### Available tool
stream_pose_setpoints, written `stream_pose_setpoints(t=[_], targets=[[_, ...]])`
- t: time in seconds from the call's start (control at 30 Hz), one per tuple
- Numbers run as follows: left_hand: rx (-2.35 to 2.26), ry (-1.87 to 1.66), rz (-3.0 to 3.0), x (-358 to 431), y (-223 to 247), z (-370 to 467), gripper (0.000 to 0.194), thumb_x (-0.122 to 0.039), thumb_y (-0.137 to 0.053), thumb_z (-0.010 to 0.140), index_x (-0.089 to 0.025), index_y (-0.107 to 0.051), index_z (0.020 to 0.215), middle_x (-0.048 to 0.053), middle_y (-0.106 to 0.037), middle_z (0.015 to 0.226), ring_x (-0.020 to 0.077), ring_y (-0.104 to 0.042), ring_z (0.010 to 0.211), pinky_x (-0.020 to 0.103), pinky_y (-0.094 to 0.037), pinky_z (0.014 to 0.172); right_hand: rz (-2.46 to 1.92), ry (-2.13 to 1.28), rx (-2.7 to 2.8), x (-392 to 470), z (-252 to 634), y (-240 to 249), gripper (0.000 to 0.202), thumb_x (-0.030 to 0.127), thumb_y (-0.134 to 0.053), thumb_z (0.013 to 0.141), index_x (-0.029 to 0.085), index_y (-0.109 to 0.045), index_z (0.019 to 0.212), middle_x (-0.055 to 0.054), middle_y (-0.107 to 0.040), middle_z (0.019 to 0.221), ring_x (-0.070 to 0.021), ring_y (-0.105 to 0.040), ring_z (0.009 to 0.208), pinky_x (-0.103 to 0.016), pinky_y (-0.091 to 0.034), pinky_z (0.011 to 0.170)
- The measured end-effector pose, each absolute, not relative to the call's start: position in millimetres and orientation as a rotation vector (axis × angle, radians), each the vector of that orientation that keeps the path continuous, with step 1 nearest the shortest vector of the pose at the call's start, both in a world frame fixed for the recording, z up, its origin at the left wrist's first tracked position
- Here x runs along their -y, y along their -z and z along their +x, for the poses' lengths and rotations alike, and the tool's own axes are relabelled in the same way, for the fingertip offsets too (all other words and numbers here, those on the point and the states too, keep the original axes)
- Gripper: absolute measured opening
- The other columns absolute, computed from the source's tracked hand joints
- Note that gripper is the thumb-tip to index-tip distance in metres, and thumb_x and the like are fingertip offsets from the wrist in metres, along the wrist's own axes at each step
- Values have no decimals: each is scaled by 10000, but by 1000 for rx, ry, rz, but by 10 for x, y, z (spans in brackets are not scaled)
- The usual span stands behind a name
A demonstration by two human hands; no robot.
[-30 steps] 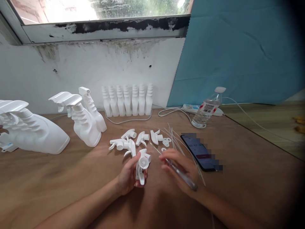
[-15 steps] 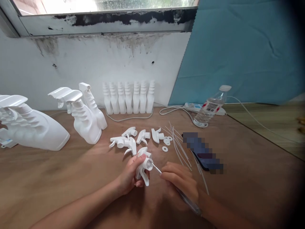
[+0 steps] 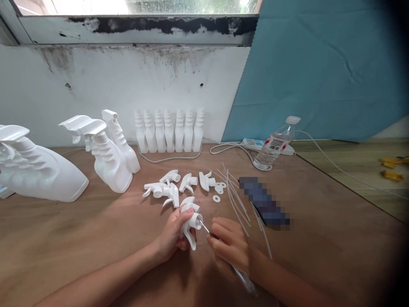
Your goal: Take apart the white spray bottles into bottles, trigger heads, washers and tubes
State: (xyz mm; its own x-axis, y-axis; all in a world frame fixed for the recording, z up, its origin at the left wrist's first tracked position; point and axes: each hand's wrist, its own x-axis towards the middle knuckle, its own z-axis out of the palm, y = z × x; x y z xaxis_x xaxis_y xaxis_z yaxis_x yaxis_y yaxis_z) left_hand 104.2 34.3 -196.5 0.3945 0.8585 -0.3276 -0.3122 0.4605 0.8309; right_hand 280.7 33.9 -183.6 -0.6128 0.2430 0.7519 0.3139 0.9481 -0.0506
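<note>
My left hand (image 3: 179,228) is closed around a white trigger sprayer head (image 3: 191,222), its round collar facing right and its lever hanging down. My right hand (image 3: 230,243) grips a screwdriver (image 3: 243,281) with a clear handle. The thin metal shaft reaches into the collar opening; its tip is hidden inside. Just beyond my hands lie several loose trigger sprayer heads (image 3: 188,183), and one more sits directly behind the held one. Small white ring washers (image 3: 216,198) and thin clear tubes (image 3: 235,196) lie to the right of them.
Several white bottles (image 3: 169,132) stand in a row by the wall. Large spray bottles (image 3: 113,164) with heads fitted stand at the left. A water bottle (image 3: 275,145), a power strip (image 3: 252,143) with its cable and a pixelated dark object (image 3: 265,202) are at the right.
The view has shifted slightly, moving everything a little left. My right hand has turned and drawn a bit closer to the sprayer head, the screwdriver still in the collar.
</note>
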Motion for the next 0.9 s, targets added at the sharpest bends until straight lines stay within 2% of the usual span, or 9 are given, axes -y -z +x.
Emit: stream_pose_setpoints(t=[0.17,0.3,0.4,0.6,0.9], targets=[[-846,-844,780,-344,1981,1031,473,-609,-641,743,-201,-421,837,-63,-484,497,45,-312,310,142,-155,290,-452,-182,2164,-321,2811,1838,214,139,-345,915,191,-468,748,14,-340,620,-138,-333,544,-272,-257,503],[-815,-790,767,-358,1977,1004,459,-613,-610,762,-207,-401,813,-74,-458,448,41,-261,284,148,-124,289,-520,-487,1986,-308,2818,1889,206,135,-304,904,188,-498,863,4,-379,679,-122,-363,557,-248,-303,512],[-808,-774,773,-360,1945,994,487,-628,-634,728,-208,-398,800,-73,-456,437,47,-282,283,150,-128,284,-427,-462,1989,-308,2816,1928,213,117,-306,898,185,-507,889,-6,-396,693,-123,-380,571,-242,-319,510],[-852,-770,785,-360,1956,994,447,-573,-655,723,-205,-412,796,-61,-481,487,54,-339,309,140,-174,273,-262,-393,1972,-275,2783,1983,212,151,-311,944,163,-521,918,-50,-471,725,-168,-508,666,-279,-411,554],[-886,-787,831,-353,1961,1000,437,-553,-659,703,-202,-412,784,-52,-486,516,67,-380,319,144,-201,270,-286,-146,2158,-268,2893,2117,311,280,-319,1001,160,-574,870,-42,-482,673,-179,-529,684,-314,-463,597]])
